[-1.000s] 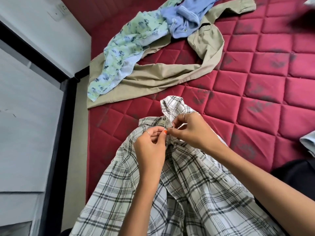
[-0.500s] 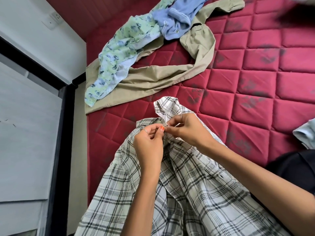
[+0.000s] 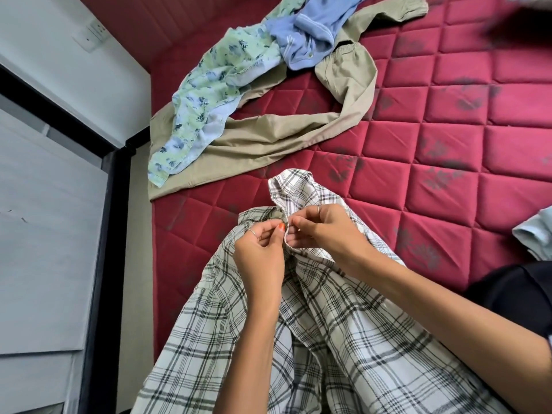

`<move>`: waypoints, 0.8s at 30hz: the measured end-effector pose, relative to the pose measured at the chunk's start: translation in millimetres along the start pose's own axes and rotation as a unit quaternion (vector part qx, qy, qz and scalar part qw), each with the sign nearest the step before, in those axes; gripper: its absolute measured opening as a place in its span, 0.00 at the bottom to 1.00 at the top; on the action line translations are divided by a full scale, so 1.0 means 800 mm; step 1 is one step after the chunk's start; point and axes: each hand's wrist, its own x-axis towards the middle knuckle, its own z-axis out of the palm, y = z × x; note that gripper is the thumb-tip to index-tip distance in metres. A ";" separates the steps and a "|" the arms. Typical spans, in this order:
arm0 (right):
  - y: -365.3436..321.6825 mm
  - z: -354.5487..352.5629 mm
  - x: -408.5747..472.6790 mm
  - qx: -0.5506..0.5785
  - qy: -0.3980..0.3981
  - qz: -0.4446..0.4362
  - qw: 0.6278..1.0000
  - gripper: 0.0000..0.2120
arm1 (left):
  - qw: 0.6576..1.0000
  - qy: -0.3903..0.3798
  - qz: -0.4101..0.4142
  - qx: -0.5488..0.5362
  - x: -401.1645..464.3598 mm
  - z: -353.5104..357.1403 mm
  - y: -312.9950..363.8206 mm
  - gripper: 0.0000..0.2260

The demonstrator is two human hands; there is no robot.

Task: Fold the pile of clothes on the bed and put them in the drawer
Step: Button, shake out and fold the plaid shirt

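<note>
Little has shifted since the earlier frames: both hands stay at the shirt's neck, fingertips now nearly meeting at the front edge.

Item 1: white cotton shirt with grey-green check (image 3: 343, 339), one, spread over the near edge of the bed, collar raised toward the pile.
Left hand (image 3: 260, 252): fingers curled, thumb and forefinger pinching the left front edge below the collar; grip clamped on the fabric; one ring visible.
Right hand (image 3: 325, 231): fingers curled, fingertips pinching the opposite front edge; grip clamped on the fabric; one ring visible.

Item 2: maroon quilted mattress (image 3: 448, 130), one, carrying all garments.
Item 3: long khaki trousers (image 3: 268, 138), one, lying curved across the far left of the bed.
Item 4: pale green floral-print garment (image 3: 203, 94), one, lying over the trousers.
Item 5: light blue knit garment (image 3: 310, 34), one, crumpled atop both.
Item 6: pale blue cloth (image 3: 534, 234), one, partly cut off at the right edge.
</note>
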 end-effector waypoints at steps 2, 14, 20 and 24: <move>0.000 -0.001 0.002 -0.023 -0.003 -0.002 1.000 0.05 | 1.000 0.007 0.002 0.000 -0.002 0.001 -0.001 0.06; 0.001 -0.002 0.008 -0.201 0.041 -0.065 0.977 0.05 | 0.997 0.002 0.025 0.076 -0.004 0.011 0.020 0.07; 0.000 0.001 0.004 -0.304 0.065 -0.132 0.941 0.04 | 0.998 0.038 0.011 0.058 0.000 0.016 0.016 0.06; -0.003 0.003 0.001 -0.333 0.049 -0.160 0.928 0.02 | 0.998 0.060 -0.009 0.025 0.002 0.021 0.010 0.04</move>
